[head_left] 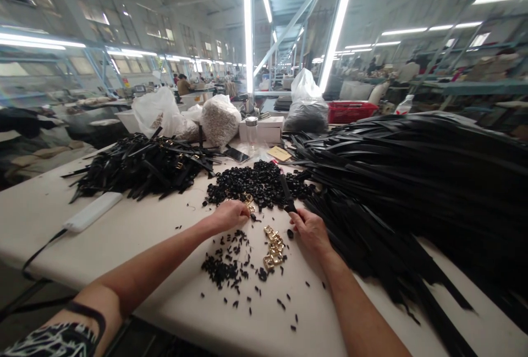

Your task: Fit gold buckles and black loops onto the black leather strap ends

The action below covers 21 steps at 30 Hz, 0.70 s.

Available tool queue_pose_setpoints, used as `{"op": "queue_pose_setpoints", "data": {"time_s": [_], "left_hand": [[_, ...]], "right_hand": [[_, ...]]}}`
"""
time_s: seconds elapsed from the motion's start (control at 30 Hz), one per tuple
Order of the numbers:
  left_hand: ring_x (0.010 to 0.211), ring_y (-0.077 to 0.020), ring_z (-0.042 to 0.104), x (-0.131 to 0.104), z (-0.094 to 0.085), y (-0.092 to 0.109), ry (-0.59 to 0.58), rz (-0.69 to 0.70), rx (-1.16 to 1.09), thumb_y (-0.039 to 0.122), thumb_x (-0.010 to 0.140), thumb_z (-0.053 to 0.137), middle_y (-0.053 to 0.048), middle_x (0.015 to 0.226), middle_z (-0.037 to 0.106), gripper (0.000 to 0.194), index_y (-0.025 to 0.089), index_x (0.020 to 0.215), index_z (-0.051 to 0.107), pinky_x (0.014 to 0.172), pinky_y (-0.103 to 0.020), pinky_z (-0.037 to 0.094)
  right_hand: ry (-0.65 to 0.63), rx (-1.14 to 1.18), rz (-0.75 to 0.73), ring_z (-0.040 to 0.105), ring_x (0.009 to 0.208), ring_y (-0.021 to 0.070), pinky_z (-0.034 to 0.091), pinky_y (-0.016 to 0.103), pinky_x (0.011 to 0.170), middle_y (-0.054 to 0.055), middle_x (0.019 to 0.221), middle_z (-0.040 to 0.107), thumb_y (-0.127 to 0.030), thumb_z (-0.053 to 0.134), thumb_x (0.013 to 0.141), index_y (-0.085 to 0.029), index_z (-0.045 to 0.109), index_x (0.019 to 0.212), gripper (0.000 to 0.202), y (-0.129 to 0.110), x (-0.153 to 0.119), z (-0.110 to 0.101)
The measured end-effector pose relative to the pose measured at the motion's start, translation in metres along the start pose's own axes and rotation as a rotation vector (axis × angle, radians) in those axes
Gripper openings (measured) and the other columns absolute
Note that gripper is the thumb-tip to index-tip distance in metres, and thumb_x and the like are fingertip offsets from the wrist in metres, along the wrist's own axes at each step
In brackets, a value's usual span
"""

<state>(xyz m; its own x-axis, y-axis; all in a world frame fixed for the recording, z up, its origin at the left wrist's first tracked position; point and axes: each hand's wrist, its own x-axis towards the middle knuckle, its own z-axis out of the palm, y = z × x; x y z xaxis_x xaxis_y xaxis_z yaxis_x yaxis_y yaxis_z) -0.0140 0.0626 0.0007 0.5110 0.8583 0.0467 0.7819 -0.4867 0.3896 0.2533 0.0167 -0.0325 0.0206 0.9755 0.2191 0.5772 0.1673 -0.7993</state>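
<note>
My left hand (233, 215) is closed, its fingertips pinched at a gold buckle (249, 203) in front of the black loop pile. Between the thumb and fingers of my right hand (310, 229) is the end of a black strap (287, 192), which points up and away. Beyond both hands lies a heap of small black loops (259, 182). Nearer to me, a cluster of gold buckles (274, 248) rests on the table between my forearms. Left of it are scattered tiny black pieces (225, 269).
Long black straps (412, 175) cover the table's right side. A pile of straps with buckles (140, 167) lies at the left, behind a white power strip (94, 211). Plastic bags (220, 120), a glass jar (251, 128) and a red basket (351, 112) stand at the back.
</note>
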Motion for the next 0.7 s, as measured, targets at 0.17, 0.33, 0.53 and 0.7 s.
{"op": "queue_pose_setpoints", "data": {"time_s": [0.17, 0.33, 0.53, 0.7], "left_hand": [[0.073, -0.0138, 0.06, -0.008, -0.002, 0.002, -0.001, 0.061, -0.053, 0.024, 0.082, 0.06, -0.001, 0.081, 0.068, 0.013, 0.02, 0.079, 0.073, 0.068, -0.022, 0.043], [0.072, -0.0129, 0.06, -0.02, 0.008, 0.012, 0.046, 0.132, -0.19, 0.019, 0.082, 0.061, -0.001, 0.079, 0.067, 0.01, 0.018, 0.081, 0.071, 0.068, -0.022, 0.043], [0.068, -0.0112, 0.058, -0.014, 0.021, 0.037, 0.045, 0.247, -0.124, 0.022, 0.083, 0.063, -0.003, 0.089, 0.064, 0.015, 0.02, 0.096, 0.07, 0.067, -0.022, 0.044], [0.077, -0.0151, 0.06, -0.004, 0.027, 0.05, -0.005, 0.353, 0.084, 0.026, 0.083, 0.063, -0.003, 0.09, 0.065, 0.011, 0.023, 0.09, 0.071, 0.07, -0.023, 0.044]], "right_hand": [[0.011, -0.004, 0.003, 0.063, 0.055, 0.0161, 0.04, 0.024, 0.055, 0.002, 0.068, 0.069, -0.047, 0.048, 0.087, -0.019, 0.062, 0.075, 0.033, -0.001, -0.001, 0.0], [0.02, -0.001, 0.013, 0.061, 0.054, 0.015, 0.039, 0.024, 0.055, 0.001, 0.066, 0.068, -0.044, 0.049, 0.086, -0.02, 0.061, 0.072, 0.031, -0.005, -0.002, 0.0], [0.014, 0.025, 0.044, 0.062, 0.056, 0.015, 0.04, 0.023, 0.057, 0.001, 0.067, 0.068, -0.044, 0.05, 0.087, -0.02, 0.061, 0.073, 0.03, -0.003, -0.002, 0.001], [0.032, 0.01, 0.031, 0.062, 0.055, 0.015, 0.04, 0.022, 0.055, 0.003, 0.067, 0.069, -0.04, 0.051, 0.088, -0.019, 0.063, 0.075, 0.028, -0.004, -0.005, 0.0]]}}
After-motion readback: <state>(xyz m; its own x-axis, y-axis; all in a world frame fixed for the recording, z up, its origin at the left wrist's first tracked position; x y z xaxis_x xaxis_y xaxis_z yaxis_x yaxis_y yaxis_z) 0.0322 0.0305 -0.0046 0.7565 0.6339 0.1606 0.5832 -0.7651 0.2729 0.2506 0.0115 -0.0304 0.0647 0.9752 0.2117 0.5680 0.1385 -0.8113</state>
